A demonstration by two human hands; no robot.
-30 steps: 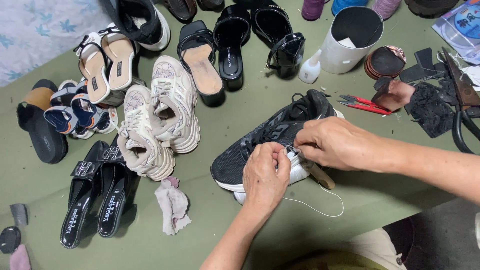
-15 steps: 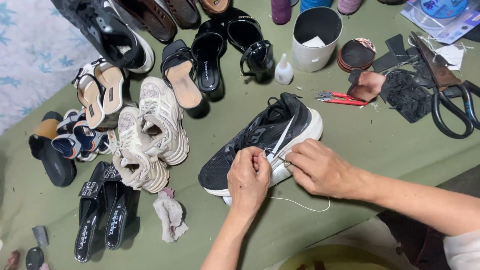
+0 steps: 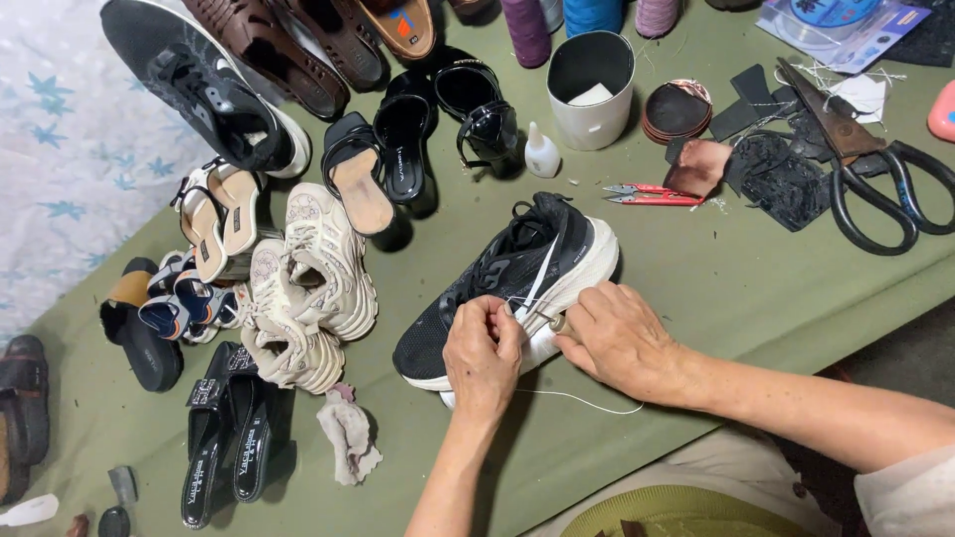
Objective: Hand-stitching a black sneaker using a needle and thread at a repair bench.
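Note:
A black sneaker (image 3: 517, 273) with a white sole lies on its side on the green cloth. My left hand (image 3: 482, 358) presses on the sneaker's side near the sole and pinches a thin white thread (image 3: 587, 400). My right hand (image 3: 622, 338) rests against the white sole and grips a small stitching tool (image 3: 552, 320) with a metal tip. The thread loops out over the cloth below my hands.
Many shoes lie at the left: beige chunky sneakers (image 3: 308, 288), black sandals (image 3: 224, 438), black heels (image 3: 398, 149). A white cup (image 3: 590, 89), a small glue bottle (image 3: 541, 154), red snips (image 3: 652, 194), big black scissors (image 3: 875, 189) and leather scraps lie behind. A crumpled rag (image 3: 348, 438) sits near the left.
Both hands stay on the black sneaker and shift slightly along its sole. The view has tilted, so everything sits lower and further right in the picture.

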